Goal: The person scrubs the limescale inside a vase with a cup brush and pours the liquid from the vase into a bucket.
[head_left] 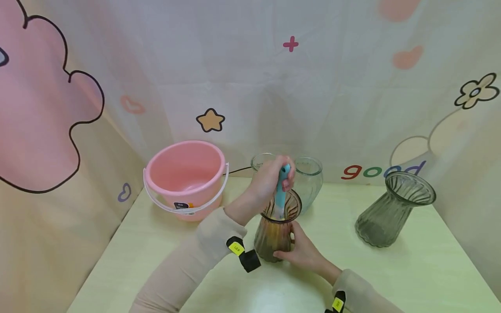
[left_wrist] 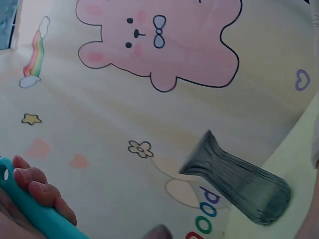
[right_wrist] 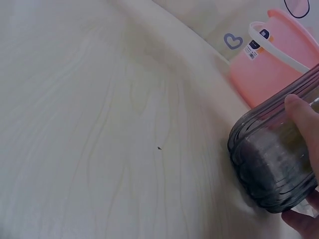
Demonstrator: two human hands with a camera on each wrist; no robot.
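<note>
My left hand [head_left: 270, 180] grips the turquoise handle of a bottle brush [head_left: 280, 195], fingers wrapped round it; the hanging hole shows at the handle's end in the left wrist view. The brush points down through the mouth of a smoky grey ribbed glass vase [head_left: 270, 243]. Yellowish and reddish colour shows through the glass, but the brush head's shape is unclear. Low on the vase's right side, my right hand [head_left: 303, 252] holds it with thumb and fingers. In the right wrist view, the base of this vase [right_wrist: 269, 164] looks tilted within the grip.
A pink bucket [head_left: 188, 187] with a white handle stands at the back left. Behind my left hand are two clear glass vessels, one a jar [head_left: 313, 187]. Another grey ribbed vase [head_left: 385, 217] stands at the right. Printed cloth [head_left: 242, 78] encloses the pale table [head_left: 426, 269].
</note>
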